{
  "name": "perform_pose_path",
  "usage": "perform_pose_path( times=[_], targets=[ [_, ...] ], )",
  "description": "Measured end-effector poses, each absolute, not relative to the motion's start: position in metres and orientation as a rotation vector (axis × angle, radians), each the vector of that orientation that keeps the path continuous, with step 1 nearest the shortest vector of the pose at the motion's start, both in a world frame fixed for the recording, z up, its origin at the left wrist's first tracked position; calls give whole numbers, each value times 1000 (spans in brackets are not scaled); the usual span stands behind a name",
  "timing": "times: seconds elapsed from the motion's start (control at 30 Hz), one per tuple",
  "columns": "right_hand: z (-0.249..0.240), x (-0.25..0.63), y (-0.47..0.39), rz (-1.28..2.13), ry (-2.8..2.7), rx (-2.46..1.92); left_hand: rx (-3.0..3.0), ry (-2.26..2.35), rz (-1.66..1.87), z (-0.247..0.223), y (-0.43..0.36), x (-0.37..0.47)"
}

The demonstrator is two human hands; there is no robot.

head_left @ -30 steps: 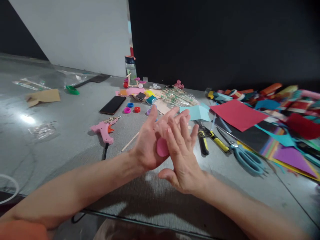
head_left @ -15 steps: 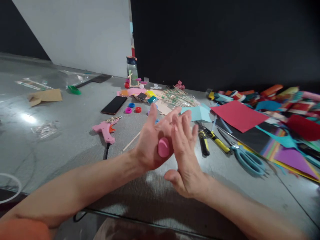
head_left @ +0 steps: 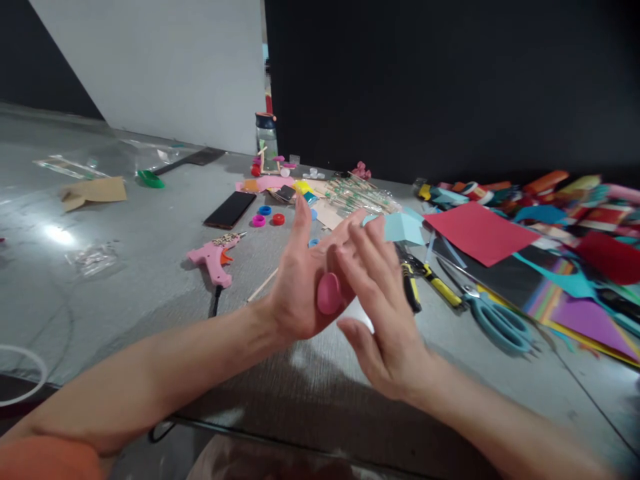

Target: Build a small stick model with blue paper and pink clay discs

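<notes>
On the open palm of my left hand (head_left: 305, 283) lies a flattened pink disc (head_left: 329, 293), near the outer edge of the palm. The left thumb points up and the fingers stretch away from me. My right hand (head_left: 383, 300) is held just to the right of the disc, its fingers extended and its thumb apart. The right fingertips overlap the left palm and fingers in view; whether they touch is hard to tell. Beyond the hands are small blue, magenta and red rings (head_left: 278, 219).
A pink glue gun (head_left: 213, 260), a phone (head_left: 230, 210) and a wooden stick (head_left: 263, 285) lie left of the hands. Yellow-black pliers (head_left: 440, 287), blue scissors (head_left: 500, 321) and red paper (head_left: 483, 232) are on the right. A bottle (head_left: 267, 139) stands at the back.
My right hand has shifted slightly to the right and its fingers lean more to the left. The pink disc remains on my left palm and looks slightly more tilted.
</notes>
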State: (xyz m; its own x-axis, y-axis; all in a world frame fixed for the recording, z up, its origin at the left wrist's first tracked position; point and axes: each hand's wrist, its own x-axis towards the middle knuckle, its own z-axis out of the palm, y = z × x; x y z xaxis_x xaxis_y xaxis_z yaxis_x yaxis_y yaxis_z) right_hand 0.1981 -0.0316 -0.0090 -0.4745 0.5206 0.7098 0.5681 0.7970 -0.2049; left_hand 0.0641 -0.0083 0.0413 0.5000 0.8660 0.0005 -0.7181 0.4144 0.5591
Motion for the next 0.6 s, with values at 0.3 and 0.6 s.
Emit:
perform_pose_path(
  times=[0.3,0.6],
  targets=[
    [9,201,-30,28,-2013,-749,702,393,1000,28,6,61],
    [23,223,-12,802,-1447,-935,1588,604,1109,19,18,51]
  ],
)
